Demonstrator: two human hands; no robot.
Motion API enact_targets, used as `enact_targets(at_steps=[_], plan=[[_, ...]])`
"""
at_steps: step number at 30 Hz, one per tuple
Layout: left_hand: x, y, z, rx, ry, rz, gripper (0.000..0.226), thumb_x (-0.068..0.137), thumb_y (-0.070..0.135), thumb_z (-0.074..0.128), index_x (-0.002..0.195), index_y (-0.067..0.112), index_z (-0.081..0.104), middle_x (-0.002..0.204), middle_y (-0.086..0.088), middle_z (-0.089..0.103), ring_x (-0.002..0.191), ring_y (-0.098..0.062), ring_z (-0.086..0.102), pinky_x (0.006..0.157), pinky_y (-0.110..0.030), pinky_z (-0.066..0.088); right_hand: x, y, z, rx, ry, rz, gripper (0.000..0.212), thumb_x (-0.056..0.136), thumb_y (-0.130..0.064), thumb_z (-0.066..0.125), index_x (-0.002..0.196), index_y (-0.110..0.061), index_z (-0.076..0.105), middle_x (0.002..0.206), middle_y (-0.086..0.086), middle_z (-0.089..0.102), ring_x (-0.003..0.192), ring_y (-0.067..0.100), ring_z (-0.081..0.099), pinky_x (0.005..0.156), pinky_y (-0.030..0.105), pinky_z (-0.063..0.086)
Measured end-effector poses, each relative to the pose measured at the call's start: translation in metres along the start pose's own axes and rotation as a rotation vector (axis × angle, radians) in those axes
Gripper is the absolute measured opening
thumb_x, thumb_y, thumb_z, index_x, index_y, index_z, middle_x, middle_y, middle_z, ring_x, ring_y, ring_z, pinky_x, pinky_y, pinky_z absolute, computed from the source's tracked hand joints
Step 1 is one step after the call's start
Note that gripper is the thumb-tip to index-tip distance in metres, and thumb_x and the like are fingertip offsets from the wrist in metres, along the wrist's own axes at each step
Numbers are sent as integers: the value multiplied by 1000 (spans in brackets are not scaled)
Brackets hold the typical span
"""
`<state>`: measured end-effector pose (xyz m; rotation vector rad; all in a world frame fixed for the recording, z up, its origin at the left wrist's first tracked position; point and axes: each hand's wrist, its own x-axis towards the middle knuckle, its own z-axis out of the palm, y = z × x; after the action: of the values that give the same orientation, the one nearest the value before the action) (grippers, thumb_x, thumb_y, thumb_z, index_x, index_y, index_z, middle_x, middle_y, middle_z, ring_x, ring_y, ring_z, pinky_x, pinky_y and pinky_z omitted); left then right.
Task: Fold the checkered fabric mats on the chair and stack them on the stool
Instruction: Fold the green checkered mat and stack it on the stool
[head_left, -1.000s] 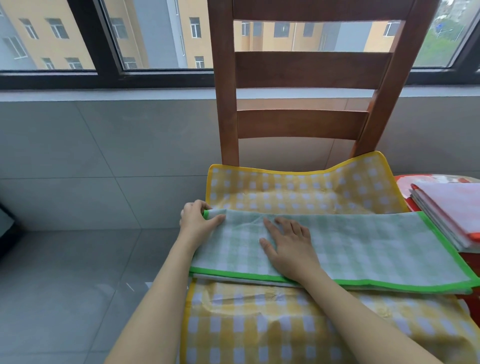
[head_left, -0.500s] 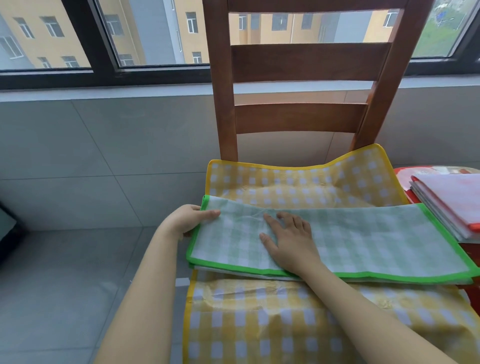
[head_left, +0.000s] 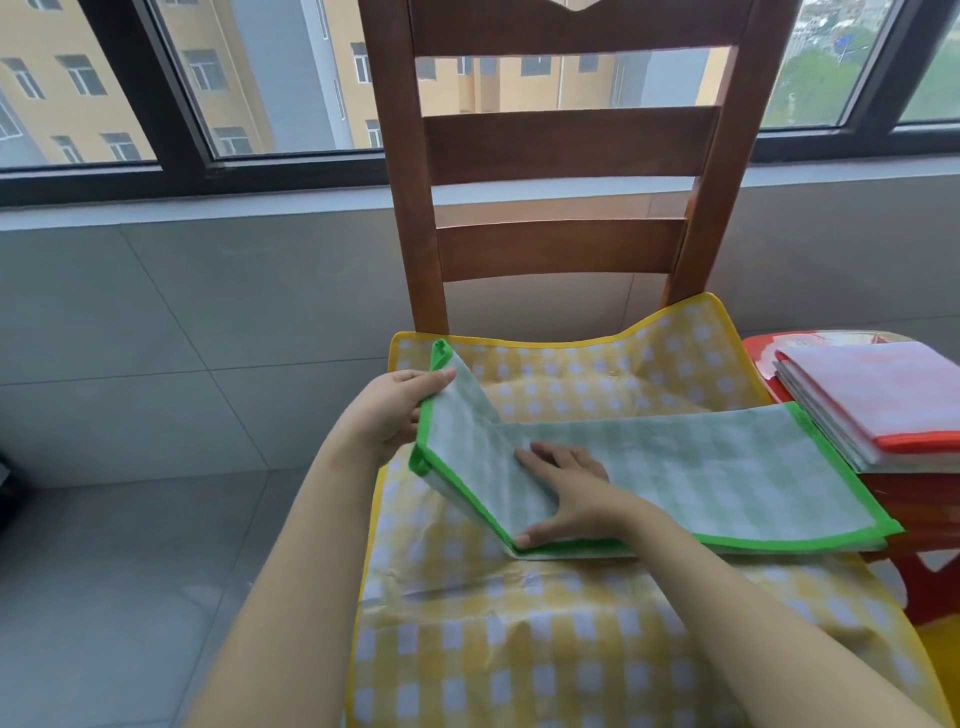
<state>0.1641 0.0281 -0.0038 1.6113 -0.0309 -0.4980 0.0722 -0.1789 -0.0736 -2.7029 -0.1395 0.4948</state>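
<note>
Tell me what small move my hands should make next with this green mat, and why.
Probably swing the lifted end over to the right. The left hand grips the raised left end of the green mat, while the right hand presses flat at the crease, so the fold is begun but not closed. The mat lies on the yellow mat.

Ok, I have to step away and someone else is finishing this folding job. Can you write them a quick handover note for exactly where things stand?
Left hand: grips the left end of the green checkered mat and holds it raised off the chair.
Right hand: flat on the middle of the green mat, pinning it at the crease line.
The green mat, already a long strip, lies across the yellow checkered mat spread unfolded on the chair.
Done: a stack of folded mats sits on the red stool at right.
Left: bring the raised end over, finish folding, stack it, then fold and stack the yellow mat.
</note>
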Motion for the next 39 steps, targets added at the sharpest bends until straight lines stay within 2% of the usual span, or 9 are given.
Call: enact_targets(at_steps=[5, 9, 12, 16, 24, 26, 29, 33, 39], plan=[[-7, 13, 46, -16, -46, 64, 54, 80, 39, 71, 113, -1, 57, 85, -12, 57, 65, -18, 57, 54, -22, 49, -12, 4, 1, 171, 13, -40, 108, 69, -52, 74, 150, -24, 9, 159, -4, -1, 145, 14, -5, 119, 34, 5], [-10, 13, 90, 29, 10, 106, 37, 83, 32, 70, 101, 6, 52, 66, 0, 47, 40, -5, 46, 40, -16, 41, -36, 19, -18, 546, 302, 84, 59, 79, -36, 71, 133, -22, 51, 138, -1, 50, 128, 13, 43, 103, 26, 35], [-11, 6, 122, 100, 31, 133, 40, 80, 33, 73, 102, 9, 50, 71, -2, 53, 49, -10, 51, 45, -21, 44, -60, 41, -39, 826, 507, 280, 19, 91, -23, 56, 105, -18, 67, 101, 2, 68, 86, 14, 60, 72, 24, 44], [-7, -12, 162, 233, 17, 110, 41, 79, 32, 74, 102, 11, 47, 74, -5, 56, 52, -16, 53, 51, -27, 46, -82, 63, -43, 1018, 379, 424, 29, 96, -22, 42, 107, -7, 65, 86, 7, 68, 62, 15, 54, 55, 24, 36], [10, -60, 194, 644, 31, 101, 43, 77, 39, 71, 102, 16, 45, 102, -12, 64, 89, -28, 64, 70, -34, 49, -90, 72, -24, 827, 142, 276, 29, 89, -42, 57, 103, -18, 65, 85, -3, 68, 78, 9, 62, 72, 21, 45], [14, -63, 195, 637, 15, 65, 46, 79, 41, 70, 106, 13, 46, 98, -10, 64, 80, -25, 65, 70, -34, 50, -87, 72, -21, 770, 135, 280, 44, 80, -37, 70, 116, -16, 55, 93, 0, 66, 79, 9, 61, 72, 22, 45], [18, -62, 191, 467, -21, 21, 35, 89, 33, 60, 110, 7, 49, 86, -11, 63, 61, -19, 59, 56, -30, 47, -80, 71, -16, 668, 191, 317, 58, 76, -22, 73, 125, -13, 44, 78, -3, 60, 69, 10, 55, 63, 24, 41], [35, -68, 173, 806, 170, 420, 18, 90, 14, 55, 103, 10, 66, 108, -10, 60, 104, -26, 55, 87, -30, 40, -76, 66, -13, 595, 248, 285, 53, 77, -12, 61, 123, -18, 35, 67, 1, 52, 62, 17, 49, 57, 30, 38], [58, -75, 164, 949, 82, 437, 30, 91, 30, 54, 121, 24, 55, 127, 0, 57, 123, -22, 47, 104, -36, 23, -76, 65, -9, 440, 319, 221, 41, 81, -14, 52, 116, -23, 34, 60, 2, 40, 52, 18, 39, 50, 31, 31]])
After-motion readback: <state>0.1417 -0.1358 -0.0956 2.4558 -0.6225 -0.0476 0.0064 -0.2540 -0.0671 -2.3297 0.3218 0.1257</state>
